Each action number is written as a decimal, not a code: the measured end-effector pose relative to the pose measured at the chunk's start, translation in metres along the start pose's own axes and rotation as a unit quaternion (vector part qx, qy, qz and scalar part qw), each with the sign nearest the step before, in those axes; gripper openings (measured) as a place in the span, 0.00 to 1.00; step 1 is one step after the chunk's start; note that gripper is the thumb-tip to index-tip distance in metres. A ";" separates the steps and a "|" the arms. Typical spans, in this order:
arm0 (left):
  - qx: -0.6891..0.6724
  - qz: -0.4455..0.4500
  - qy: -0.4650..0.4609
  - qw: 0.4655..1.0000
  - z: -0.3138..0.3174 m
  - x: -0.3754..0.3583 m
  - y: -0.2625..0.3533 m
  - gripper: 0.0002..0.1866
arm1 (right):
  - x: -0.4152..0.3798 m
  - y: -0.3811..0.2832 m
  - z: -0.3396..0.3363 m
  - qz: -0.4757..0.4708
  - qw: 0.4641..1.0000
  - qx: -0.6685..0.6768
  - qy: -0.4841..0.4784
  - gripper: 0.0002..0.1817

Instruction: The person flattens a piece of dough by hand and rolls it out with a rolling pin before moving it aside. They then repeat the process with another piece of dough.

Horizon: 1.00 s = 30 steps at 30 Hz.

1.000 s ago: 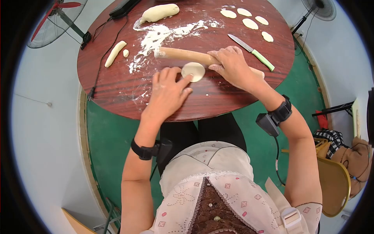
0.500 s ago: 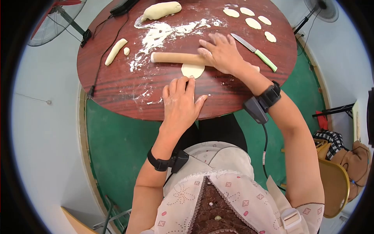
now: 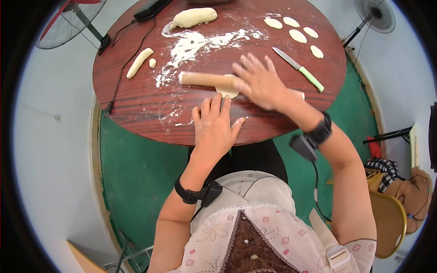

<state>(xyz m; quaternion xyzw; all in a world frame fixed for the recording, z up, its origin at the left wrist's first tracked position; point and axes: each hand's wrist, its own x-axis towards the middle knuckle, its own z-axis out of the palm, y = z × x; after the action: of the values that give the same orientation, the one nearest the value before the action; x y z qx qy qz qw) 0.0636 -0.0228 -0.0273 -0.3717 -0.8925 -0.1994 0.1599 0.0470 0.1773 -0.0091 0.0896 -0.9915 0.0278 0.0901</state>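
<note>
A wooden rolling pin (image 3: 202, 79) lies across the upper part of a round, flat dough wrapper (image 3: 228, 93) on the table. My right hand (image 3: 261, 84) presses its palm on the right half of the pin, fingers spread and stretched out past it, slightly blurred. At the wrapper's near edge rest the fingertips of my left hand (image 3: 214, 125), the thumb held apart. Beyond the pin is a patch of white flour (image 3: 193, 48). A knife with a green handle (image 3: 311, 79) lies to the right of my right hand.
Several flat dough pieces (image 3: 298, 36) lie at the far right. A large dough lump (image 3: 195, 17) sits at the back, with a dough strip (image 3: 139, 63) and a small dough piece (image 3: 152, 63) at left. A black cable (image 3: 122, 75) runs along the table's left side.
The rolling pin has moved toward me over the wrapper, with my right hand on it. My left fingertips stay at the wrapper's near edge. The whole view has shifted slightly.
</note>
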 end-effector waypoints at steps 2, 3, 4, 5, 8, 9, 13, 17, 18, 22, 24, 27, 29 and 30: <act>-0.009 -0.005 -0.008 1.000 -0.001 0.000 0.001 0.29 | -0.020 -0.019 -0.003 -0.043 0.999 0.020 -0.011 0.39; -0.006 -0.010 -0.004 1.000 0.000 0.001 0.001 0.29 | -0.018 -0.017 -0.001 -0.044 0.999 -0.009 0.011 0.39; -0.002 -0.011 -0.004 1.000 0.001 0.000 0.002 0.30 | -0.015 -0.015 0.003 -0.041 0.998 -0.036 0.034 0.39; 0.001 -0.009 -0.004 1.000 0.001 0.000 0.003 0.30 | -0.012 -0.011 0.006 -0.035 0.996 -0.062 0.058 0.39; -0.001 -0.009 -0.007 1.000 0.002 0.000 0.003 0.31 | 0.018 0.012 0.005 0.059 0.990 -0.106 0.068 0.34; -0.001 -0.011 -0.005 1.000 0.002 0.000 0.002 0.31 | 0.027 0.017 0.003 0.088 0.988 -0.112 0.059 0.33; 0.013 0.003 0.007 1.000 0.002 0.002 0.003 0.34 | 0.018 0.027 -0.003 0.079 0.996 0.030 0.027 0.30; -0.008 -0.007 0.001 1.000 0.015 0.017 0.014 0.38 | -0.005 0.030 0.006 -0.027 0.994 0.018 0.106 0.21; -0.012 -0.016 -0.017 1.000 0.018 0.021 0.017 0.39 | -0.006 0.030 0.007 -0.024 0.991 0.039 0.127 0.22; -0.020 0.058 -0.023 0.998 0.019 0.021 -0.001 0.37 | -0.005 0.036 -0.004 0.000 0.990 0.052 0.128 0.23; -0.015 0.123 -0.035 0.992 0.005 0.021 -0.025 0.33 | -0.009 0.037 -0.008 -0.047 0.989 0.051 0.131 0.23; -0.008 0.150 -0.044 0.988 -0.012 0.018 -0.041 0.26 | -0.021 0.028 -0.011 -0.064 0.991 0.073 0.088 0.24; 0.010 0.132 -0.058 0.990 -0.018 0.006 -0.034 0.25 | -0.029 0.015 -0.010 -0.054 0.993 0.089 0.059 0.24; 0.014 0.135 -0.033 0.990 -0.017 0.001 -0.028 0.26 | -0.033 0.008 -0.009 -0.044 0.993 0.094 0.050 0.24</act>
<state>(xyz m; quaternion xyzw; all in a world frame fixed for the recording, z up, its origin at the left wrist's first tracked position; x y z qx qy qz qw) 0.0451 -0.0479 -0.0189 -0.4932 -0.8415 -0.1511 0.1607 0.0789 0.1914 -0.0063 0.1396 -0.9739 0.1210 0.1322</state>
